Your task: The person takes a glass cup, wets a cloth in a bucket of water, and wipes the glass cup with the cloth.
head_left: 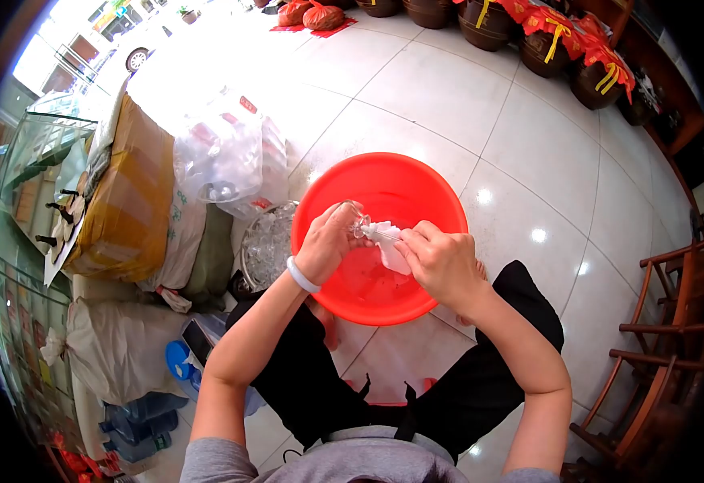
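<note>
Over a large red basin (380, 173) on the floor, my left hand (329, 241) grips a small clear glass item (358, 225). My right hand (436, 262) is closed on a white cloth (387, 241), whose narrow end reaches the mouth of the glass item. Part of the cloth hangs down below my right fingers. The far end of the glass item is partly hidden by my left fingers. Left of the basin, a metal bowl (265, 245) holds many clear glass pieces.
Clear plastic bags (223, 153), a taped cardboard box (131, 193) and a white sack (119, 346) are on the left. A phone (197, 342) lies by a blue lid (179, 360). Wooden chairs (658, 354) stand right; dark jars (485, 24) line the back.
</note>
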Action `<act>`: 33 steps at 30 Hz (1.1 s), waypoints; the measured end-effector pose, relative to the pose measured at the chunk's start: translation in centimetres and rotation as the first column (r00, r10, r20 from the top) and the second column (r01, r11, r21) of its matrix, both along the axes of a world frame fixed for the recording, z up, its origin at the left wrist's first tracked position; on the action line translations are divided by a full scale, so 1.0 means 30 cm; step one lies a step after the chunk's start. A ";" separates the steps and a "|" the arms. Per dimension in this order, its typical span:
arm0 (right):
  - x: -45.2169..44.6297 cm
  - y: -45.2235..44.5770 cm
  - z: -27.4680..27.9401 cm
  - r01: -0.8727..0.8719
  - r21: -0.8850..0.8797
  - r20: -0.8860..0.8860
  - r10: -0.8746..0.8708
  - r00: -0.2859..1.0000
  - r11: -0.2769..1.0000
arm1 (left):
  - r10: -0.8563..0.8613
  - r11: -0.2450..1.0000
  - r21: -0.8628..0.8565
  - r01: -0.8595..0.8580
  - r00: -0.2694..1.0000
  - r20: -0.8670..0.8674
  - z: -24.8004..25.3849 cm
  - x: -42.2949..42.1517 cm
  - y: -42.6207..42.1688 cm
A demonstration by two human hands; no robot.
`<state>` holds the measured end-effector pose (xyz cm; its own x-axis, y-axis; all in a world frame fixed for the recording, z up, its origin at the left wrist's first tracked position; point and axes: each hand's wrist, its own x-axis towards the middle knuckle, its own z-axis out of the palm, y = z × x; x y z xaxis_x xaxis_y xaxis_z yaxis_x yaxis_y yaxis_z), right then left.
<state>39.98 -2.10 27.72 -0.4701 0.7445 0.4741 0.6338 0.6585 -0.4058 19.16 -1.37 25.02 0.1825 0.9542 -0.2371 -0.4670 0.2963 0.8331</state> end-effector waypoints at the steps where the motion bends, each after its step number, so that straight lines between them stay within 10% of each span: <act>1: 0.001 0.000 0.002 0.010 -0.012 0.001 -0.010 1.000 1.000 | -0.029 1.000 0.001 0.029 0.999 -0.024 0.004 0.002 -0.001; 11: -0.019 0.000 -0.023 -0.052 -0.116 -0.110 0.039 0.993 0.992 | -0.122 0.992 0.032 0.125 0.989 -0.082 0.025 0.029 -0.041; 17: -0.027 0.012 -0.060 -0.202 -0.347 -0.488 0.008 0.873 0.916 | -0.133 0.982 0.133 0.137 0.990 -0.034 0.039 0.032 -0.056; 22: -0.026 -0.010 -0.028 -0.705 -0.688 -0.677 -0.502 0.538 0.173 | -0.173 0.941 0.280 0.189 0.982 -0.081 0.056 0.009 -0.043; 25: -0.059 -0.050 -0.040 -0.824 -0.562 -0.646 -0.659 0.384 0.071 | -0.150 0.940 0.295 0.171 0.984 -0.093 0.069 0.007 -0.039; 27: -0.055 -0.045 -0.041 -0.832 -0.550 -0.664 -0.641 0.384 0.073 | -0.143 0.942 0.292 0.163 0.986 -0.086 0.071 0.001 -0.043; 29: -0.053 -0.030 -0.024 -0.519 -0.680 -0.723 -0.357 0.591 0.517 | -0.120 0.939 0.311 0.144 0.988 -0.095 0.063 -0.007 -0.043; 31: -0.036 -0.028 -0.040 -0.400 -0.736 -0.630 -0.337 0.700 0.546 | -0.110 0.940 0.316 0.126 0.992 -0.068 0.051 -0.018 -0.039; 33: -0.034 -0.027 -0.060 -0.182 -0.399 -0.565 -0.085 0.821 0.899 | -0.103 0.943 0.314 0.110 0.994 -0.040 0.048 -0.023 -0.040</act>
